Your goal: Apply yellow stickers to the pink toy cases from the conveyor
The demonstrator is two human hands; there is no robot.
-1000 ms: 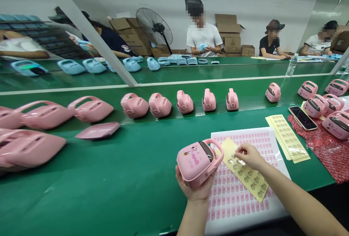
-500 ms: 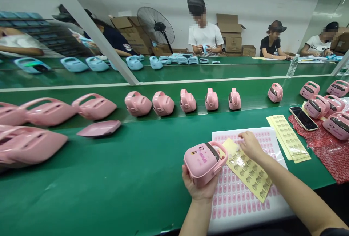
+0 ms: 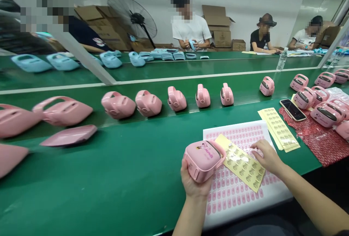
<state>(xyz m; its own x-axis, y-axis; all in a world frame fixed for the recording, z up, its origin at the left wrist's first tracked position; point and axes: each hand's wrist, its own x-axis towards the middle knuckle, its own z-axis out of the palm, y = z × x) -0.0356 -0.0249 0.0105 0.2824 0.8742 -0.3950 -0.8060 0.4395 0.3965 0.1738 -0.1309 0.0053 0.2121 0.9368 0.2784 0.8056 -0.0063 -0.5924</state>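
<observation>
My left hand [image 3: 195,185] is wrapped round the lower side of a pink case [image 3: 203,159] with a printed lid and a carrying handle, held above the green table. My right hand [image 3: 265,156] hovers over the right part of a white sheet of pink oval stickers [image 3: 234,196]. Its thumb and forefinger are bent toward each other, and whatever may be between them is too small to make out. Between the hands, a yellow label sheet [image 3: 245,168] lies slanted across the white sheet, its upper left end beside the case's handle.
Pink cases [image 3: 148,103] stand in a row behind. A pink lid [image 3: 71,136] lies left. More yellow sheets [image 3: 279,128], a phone [image 3: 293,110] and red wrap [image 3: 313,138] are at right. Several people sit across the table [image 3: 122,163], near a bottle [image 3: 282,59].
My right hand has moved right, away from the upper end of the yellow sheet. The case in my left hand has turned slightly. The whole view has shifted.
</observation>
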